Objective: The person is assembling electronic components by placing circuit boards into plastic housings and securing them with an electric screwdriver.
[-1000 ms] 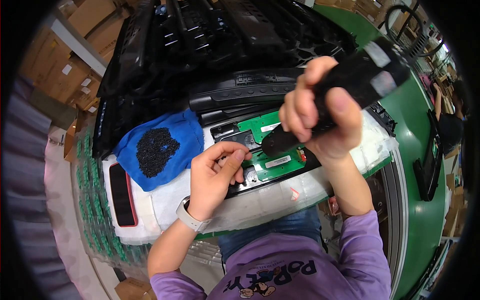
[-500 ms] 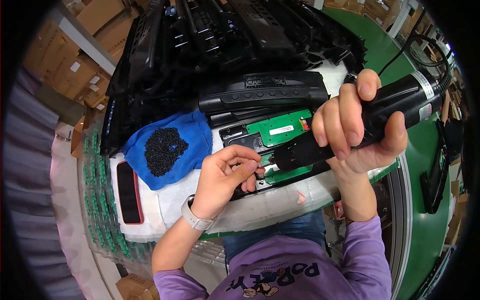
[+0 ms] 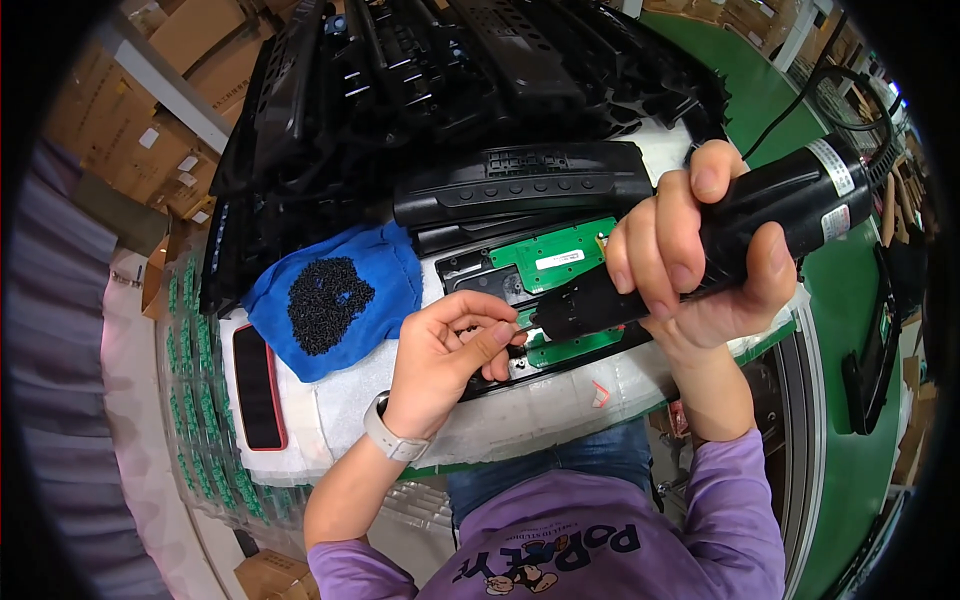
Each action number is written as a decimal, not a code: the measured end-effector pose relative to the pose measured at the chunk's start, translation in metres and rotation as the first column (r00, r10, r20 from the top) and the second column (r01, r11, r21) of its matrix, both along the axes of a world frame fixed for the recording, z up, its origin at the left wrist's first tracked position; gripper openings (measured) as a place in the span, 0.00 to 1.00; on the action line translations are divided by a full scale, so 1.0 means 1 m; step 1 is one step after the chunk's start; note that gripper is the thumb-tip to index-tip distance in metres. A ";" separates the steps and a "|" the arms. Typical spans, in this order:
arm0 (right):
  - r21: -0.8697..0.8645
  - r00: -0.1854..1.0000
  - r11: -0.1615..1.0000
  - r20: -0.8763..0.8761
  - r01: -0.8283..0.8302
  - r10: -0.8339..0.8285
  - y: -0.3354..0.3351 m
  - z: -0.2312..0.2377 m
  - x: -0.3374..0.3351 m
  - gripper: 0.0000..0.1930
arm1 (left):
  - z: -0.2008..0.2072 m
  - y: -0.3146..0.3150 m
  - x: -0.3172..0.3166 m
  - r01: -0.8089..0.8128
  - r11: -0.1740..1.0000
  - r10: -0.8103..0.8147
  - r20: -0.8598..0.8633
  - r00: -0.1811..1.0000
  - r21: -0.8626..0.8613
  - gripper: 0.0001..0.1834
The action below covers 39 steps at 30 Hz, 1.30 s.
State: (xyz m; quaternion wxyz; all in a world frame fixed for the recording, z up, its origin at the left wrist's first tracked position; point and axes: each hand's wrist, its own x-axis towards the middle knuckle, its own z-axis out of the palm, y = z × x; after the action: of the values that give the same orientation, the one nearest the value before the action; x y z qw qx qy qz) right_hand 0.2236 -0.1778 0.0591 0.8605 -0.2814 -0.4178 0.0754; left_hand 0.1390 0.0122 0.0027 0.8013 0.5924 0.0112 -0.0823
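Note:
My right hand point(image 3: 695, 250) is wrapped round a black corded electric screwdriver point(image 3: 775, 205), which lies nearly level with its nose pointing left. At its tip, my left hand point(image 3: 455, 345) is closed in a pinch. Something thin shows between those fingertips and the bit, too small to make out. Beneath both hands lies a black plastic housing point(image 3: 462, 268) with green circuit boards point(image 3: 560, 255) in it, partly hidden by the screwdriver and fingers. Left of it, a heap of small black screws point(image 3: 328, 305) rests on a blue cloth point(image 3: 390, 265).
Behind the housing sits a black panel with a row of buttons point(image 3: 520, 188). Several black housings point(image 3: 440, 90) are piled at the back. A phone point(image 3: 260, 390) lies at left, beside trays of green boards point(image 3: 205, 400). The screwdriver's cable point(image 3: 840, 130) loops at right.
My right hand and the screwdriver have shifted slightly left, bringing the nose closer to my left fingertips. The left hand keeps its pinch almost in place.

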 end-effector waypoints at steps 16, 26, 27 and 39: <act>-0.236 0.978 0.956 -0.070 0.173 -0.194 0.003 0.006 0.006 0.18 | 0.006 0.001 0.000 -0.129 0.971 0.116 0.073 0.991 0.202 0.07; -0.449 0.948 0.847 -0.002 0.284 -0.319 0.024 0.003 0.004 0.14 | -0.002 -0.008 -0.004 -0.007 0.934 -0.008 0.040 0.999 0.358 0.06; -0.466 0.944 0.834 0.011 0.296 -0.329 0.026 0.003 0.003 0.14 | -0.003 -0.008 -0.003 -0.008 0.935 -0.007 0.040 0.999 0.355 0.06; -0.570 0.974 0.796 0.038 0.203 -0.222 0.045 0.005 0.013 0.10 | -0.007 -0.009 0.001 0.027 0.950 -0.026 -0.005 1.000 0.311 0.08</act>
State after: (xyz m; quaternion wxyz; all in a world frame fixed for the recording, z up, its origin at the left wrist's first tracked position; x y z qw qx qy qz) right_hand 0.2364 -0.1326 0.0640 0.7461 -0.5696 -0.3287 0.1042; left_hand 0.1397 0.0032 -0.0044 0.6967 0.7114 0.0165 -0.0906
